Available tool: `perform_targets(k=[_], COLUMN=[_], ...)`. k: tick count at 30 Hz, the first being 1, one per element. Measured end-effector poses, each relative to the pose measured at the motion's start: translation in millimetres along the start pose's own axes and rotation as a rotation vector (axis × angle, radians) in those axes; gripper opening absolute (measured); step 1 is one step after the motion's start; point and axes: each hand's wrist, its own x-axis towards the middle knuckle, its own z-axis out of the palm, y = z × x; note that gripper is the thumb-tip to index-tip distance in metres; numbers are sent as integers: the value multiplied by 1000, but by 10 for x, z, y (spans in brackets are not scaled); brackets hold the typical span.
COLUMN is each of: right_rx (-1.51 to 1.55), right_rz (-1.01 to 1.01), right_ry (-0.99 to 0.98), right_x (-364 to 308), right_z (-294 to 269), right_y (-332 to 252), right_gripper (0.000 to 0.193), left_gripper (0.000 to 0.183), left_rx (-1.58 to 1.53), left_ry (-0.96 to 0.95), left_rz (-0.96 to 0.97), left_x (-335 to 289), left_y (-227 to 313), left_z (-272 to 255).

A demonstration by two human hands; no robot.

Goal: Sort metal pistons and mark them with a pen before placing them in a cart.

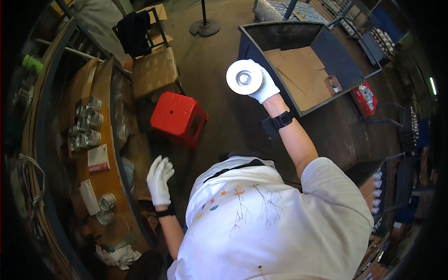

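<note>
My right hand (266,86), in a white glove, reaches forward and grips a round silver metal part (239,85) by its right side. Its pale face has a ringed hub at the centre. The fingers behind the part are mostly hidden. Just beyond this hand stands a large dark metal bin (343,60) with flat cardboard (301,70) and a small brown box (332,85) inside. My left hand (160,179), also white-gloved, hangs low on the left with fingers stretched out and nothing in it. It is between the workbench and my shirt.
A red plastic stool (173,114) stands ahead, with a chair (156,72) behind it. Along the left runs a wooden workbench (106,122) bearing several metal cylinders (93,137) and a booklet (98,156). A red crate (364,99) sits right of the bin. Farther off is a round pole base (204,28).
</note>
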Motion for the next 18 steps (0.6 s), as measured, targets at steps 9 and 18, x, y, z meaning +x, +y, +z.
perform_targets(k=[9,18], right_rx=[-5,-178], right_rz=[220,176], right_ry=[-74,6], right_x=[-68,-210], right_z=[115,110], right_y=[517,803], right_gripper=[29,32], left_gripper=[63,50], left_rx=[418,75], left_ry=[-387,-471], left_rz=[408,249], left_x=[364,557], left_y=[826,407], left_z=[1662,2061])
